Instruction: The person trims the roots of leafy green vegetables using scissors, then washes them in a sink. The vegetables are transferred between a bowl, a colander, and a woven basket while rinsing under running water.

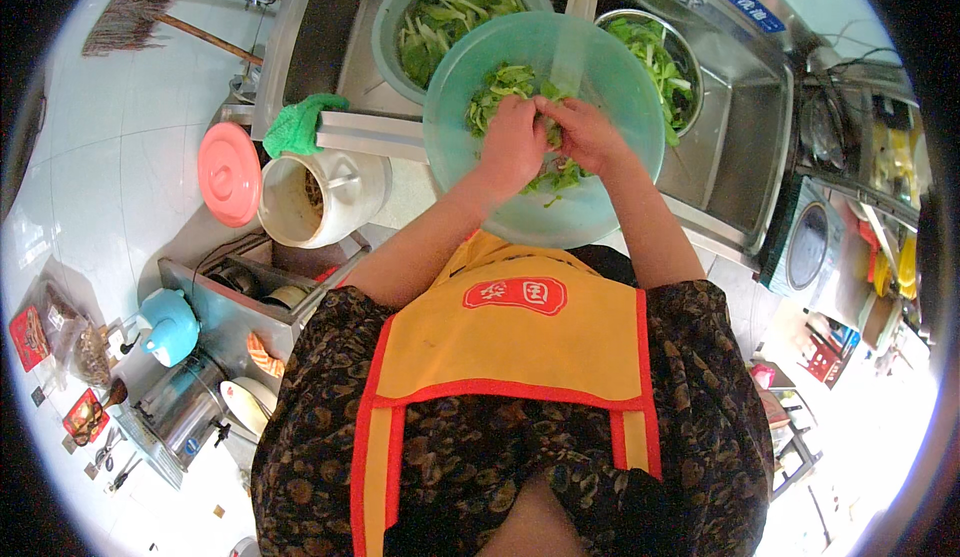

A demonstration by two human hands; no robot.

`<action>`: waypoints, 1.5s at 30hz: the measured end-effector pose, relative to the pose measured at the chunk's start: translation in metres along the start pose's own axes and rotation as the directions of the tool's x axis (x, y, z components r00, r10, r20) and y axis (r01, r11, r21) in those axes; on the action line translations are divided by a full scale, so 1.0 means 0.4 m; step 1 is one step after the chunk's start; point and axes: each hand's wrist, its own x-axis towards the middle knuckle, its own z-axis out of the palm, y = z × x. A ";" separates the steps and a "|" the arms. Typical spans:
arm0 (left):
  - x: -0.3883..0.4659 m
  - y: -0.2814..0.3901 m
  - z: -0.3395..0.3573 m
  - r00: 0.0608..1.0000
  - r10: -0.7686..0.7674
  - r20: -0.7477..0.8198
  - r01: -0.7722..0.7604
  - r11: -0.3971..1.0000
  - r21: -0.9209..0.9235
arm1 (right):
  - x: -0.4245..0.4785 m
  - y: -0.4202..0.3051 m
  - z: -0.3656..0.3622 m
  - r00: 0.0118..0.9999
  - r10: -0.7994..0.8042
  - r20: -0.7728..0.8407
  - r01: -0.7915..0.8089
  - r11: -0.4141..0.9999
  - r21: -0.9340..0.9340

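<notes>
A large translucent green plastic basin (465,174) rests at the front of a steel double sink, with loose leafy greens (495,95) in it. Over its middle, my left hand (516,140) and my right hand (585,133) meet at the fingertips, with leafy greens pinched between them. Which hand holds the greens more firmly is hard to tell. Behind on the left stands a pale green basin (386,39) of long-stemmed leafy greens in the left sink bowl. To the right, a round metal bowl (697,80) with more greens sits partly behind the large basin.
A green cloth (304,125) hangs on the sink's front edge (371,133). Below it are a white plastic bucket (352,193) and a pink lid (229,174). The right sink bowl (750,152) lies beside the metal bowl. A mop (142,5) is at upper left.
</notes>
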 end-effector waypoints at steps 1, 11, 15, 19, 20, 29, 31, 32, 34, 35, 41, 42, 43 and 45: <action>-0.003 0.009 -0.001 1.000 0.011 -0.017 -0.011 1.000 -0.016 | 0.001 0.006 0.001 1.000 -0.016 -0.011 0.017 0.998 0.062; 0.081 -0.091 -0.022 0.797 -0.461 0.390 0.601 0.549 -0.581 | -0.029 -0.017 -0.054 0.996 -0.066 -0.055 0.060 0.994 -0.096; 0.077 -0.145 0.008 0.964 -0.130 0.233 0.142 0.989 -0.036 | -0.024 -0.032 -0.081 0.947 -0.206 -0.246 0.021 0.805 -0.593; 0.046 -0.108 0.025 0.961 -0.017 0.277 -0.080 0.939 0.334 | -0.018 -0.073 -0.115 0.857 -0.259 -0.445 -0.245 0.554 -0.796; 0.040 -0.084 0.022 0.946 -0.061 0.317 -0.072 0.918 0.391 | -0.021 -0.061 -0.121 0.835 -0.379 -0.399 -0.182 0.493 -0.850; 0.030 -0.054 0.026 0.923 0.035 0.384 -0.191 0.907 0.376 | -0.050 0.006 -0.014 0.810 -0.574 -0.119 -0.020 0.177 -0.984; 0.036 -0.053 0.033 0.911 0.019 0.412 -0.192 0.904 0.383 | -0.014 0.080 -0.021 0.830 -0.549 0.098 0.086 -0.047 -0.995; 0.038 -0.053 0.036 0.907 0.007 0.422 -0.188 0.902 0.390 | -0.003 0.093 -0.019 0.848 -0.524 0.081 0.057 -0.063 -0.996; 0.036 -0.061 0.039 0.907 0.007 0.421 -0.200 0.887 0.417 | 0.006 0.100 0.008 0.880 -0.472 0.054 0.010 -0.097 -0.995; 0.035 -0.064 0.040 0.907 0.007 0.421 -0.206 0.879 0.430 | 0.016 0.108 -0.002 0.880 -0.468 0.081 0.029 -0.117 -0.993; 0.044 -0.090 0.017 0.959 -0.232 0.160 0.213 0.969 0.128 | 0.028 0.068 -0.106 0.919 -0.395 0.007 0.218 0.492 -0.843; 0.042 -0.080 0.002 0.907 -0.338 0.252 0.355 0.934 -0.024 | 0.014 0.060 -0.107 0.961 -0.272 -0.047 0.157 0.679 -0.717; 0.039 -0.066 -0.014 0.836 -0.417 0.358 0.494 0.854 -0.160 | 0.004 0.059 -0.102 0.988 -0.136 -0.075 0.071 0.826 -0.559; 0.013 -0.039 -0.027 0.790 -0.426 0.441 0.569 0.777 -0.269 | -0.009 0.070 -0.072 0.992 -0.102 -0.072 0.057 0.883 -0.465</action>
